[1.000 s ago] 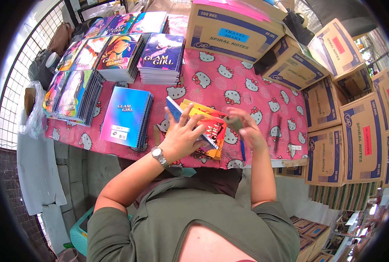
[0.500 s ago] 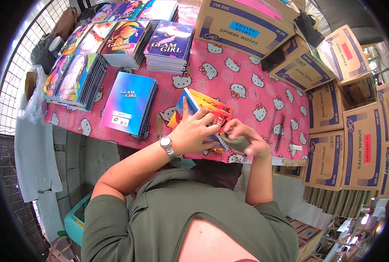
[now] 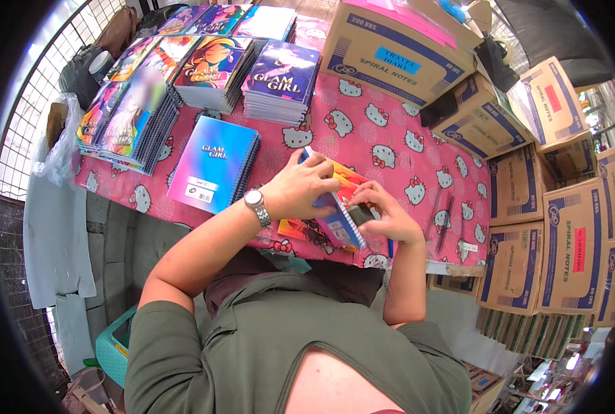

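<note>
My left hand [image 3: 300,183], with a silver watch on its wrist, is closed on a blue spiral notebook [image 3: 336,224], which it holds tilted with the white-edged binding toward my right. Under it lie orange and yellow covers [image 3: 300,229] on the table, partly hidden. My right hand [image 3: 388,215] is closed around a small dark olive piece [image 3: 363,214] beside the binding; its exact kind is unclear. A stack of blue-pink spiral notebooks [image 3: 214,162] sits left of my left hand.
Stacks of colourful notebooks [image 3: 280,76] fill the far left of the pink patterned tablecloth [image 3: 380,127]. Cardboard boxes [image 3: 397,55] stand at the back and along the right. Loose dark wire spirals [image 3: 444,214] lie near the right edge. A teal plastic basket [image 3: 114,345] is low at left.
The notebook has been raised and tilted, and my left fingers have closed over its upper part. My right hand has moved slightly left and up, against the binding. The view has shifted slightly.
</note>
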The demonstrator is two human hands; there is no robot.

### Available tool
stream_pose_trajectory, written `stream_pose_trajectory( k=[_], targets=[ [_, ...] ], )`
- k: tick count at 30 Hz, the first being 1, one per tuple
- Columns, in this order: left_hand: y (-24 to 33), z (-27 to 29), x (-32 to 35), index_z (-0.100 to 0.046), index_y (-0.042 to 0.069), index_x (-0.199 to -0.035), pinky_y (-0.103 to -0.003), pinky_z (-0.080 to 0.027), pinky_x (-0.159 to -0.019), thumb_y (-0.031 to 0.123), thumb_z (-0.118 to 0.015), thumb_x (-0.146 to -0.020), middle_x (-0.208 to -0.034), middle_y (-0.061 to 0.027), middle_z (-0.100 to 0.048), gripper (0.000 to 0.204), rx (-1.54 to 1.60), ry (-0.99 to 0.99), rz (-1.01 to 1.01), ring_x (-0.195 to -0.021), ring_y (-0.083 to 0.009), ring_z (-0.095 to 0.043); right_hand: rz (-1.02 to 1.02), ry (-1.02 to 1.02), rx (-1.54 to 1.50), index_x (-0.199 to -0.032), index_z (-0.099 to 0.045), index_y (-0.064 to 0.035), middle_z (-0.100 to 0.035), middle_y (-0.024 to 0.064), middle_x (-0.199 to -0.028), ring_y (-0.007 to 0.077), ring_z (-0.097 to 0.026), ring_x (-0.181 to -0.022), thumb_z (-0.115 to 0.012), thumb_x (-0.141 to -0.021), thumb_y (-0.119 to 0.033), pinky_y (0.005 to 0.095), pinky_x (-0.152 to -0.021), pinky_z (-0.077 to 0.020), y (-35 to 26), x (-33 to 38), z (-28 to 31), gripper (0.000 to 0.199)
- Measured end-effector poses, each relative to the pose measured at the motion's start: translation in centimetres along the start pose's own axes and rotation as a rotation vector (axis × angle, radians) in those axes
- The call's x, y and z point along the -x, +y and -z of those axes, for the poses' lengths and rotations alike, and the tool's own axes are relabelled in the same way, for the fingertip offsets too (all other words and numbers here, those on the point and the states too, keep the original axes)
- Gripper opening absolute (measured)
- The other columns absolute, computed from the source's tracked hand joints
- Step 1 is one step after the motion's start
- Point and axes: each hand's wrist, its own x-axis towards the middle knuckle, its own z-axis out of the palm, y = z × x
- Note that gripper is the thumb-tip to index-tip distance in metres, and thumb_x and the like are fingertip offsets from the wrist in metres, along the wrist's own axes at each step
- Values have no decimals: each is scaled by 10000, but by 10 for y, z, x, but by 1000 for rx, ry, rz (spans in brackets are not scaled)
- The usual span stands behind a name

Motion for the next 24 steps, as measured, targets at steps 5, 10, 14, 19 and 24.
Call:
stream_pose_trajectory(
  k=[5,10,14,19,24],
  targets=[
    [4,-5,1,-621,164,-970,-564,-361,-1012,395,-801,-752,-1074,-47,-552,366,29,27,-20,-1169,-261,-508,35,30,16,-1115,-669,-65,-509,62,-1201,199,-513,-1139,-831,-695,-310,357,-1009,-406,-4,1,-1,513],
    [6,-8,5,-622,160,-977,-546,-362,-1012,382,-804,-742,-1072,-53,-551,371,55,58,-26,-1161,-263,-512,30,-32,-157,-1116,-668,-75,-521,58,-1181,183,-508,-1137,-833,-681,-310,347,-988,-410,-14,-2,-5,521],
    [8,-9,7,-624,158,-983,-527,-367,-1018,340,-802,-735,-1070,-58,-550,356,102,51,-33,-1157,-264,-515,245,-75,-479,-1117,-667,-43,-535,67,-1178,190,-505,-1151,-852,-656,-321,338,-1004,-391,-3,-4,-13,569],
    [1,-8,11,-608,140,-1035,-486,-412,-1022,229,-785,-717,-1086,-83,-539,375,129,74,-3,-1161,-324,-510,57,-2,-210,-1138,-666,-64,-496,54,-1225,186,-511,-1149,-845,-648,-296,340,-975,-420,-2,-16,-5,571],
    [-17,-2,13,-600,97,-1049,-460,-448,-1042,105,-757,-741,-1128,-124,-543,346,241,102,17,-1202,-361,-509,-20,-30,-27,-1151,-664,-61,-502,65,-1227,196,-514,-1167,-849,-656,-285,344,-1012,-407,-4,-37,-3,574]
  ],
)
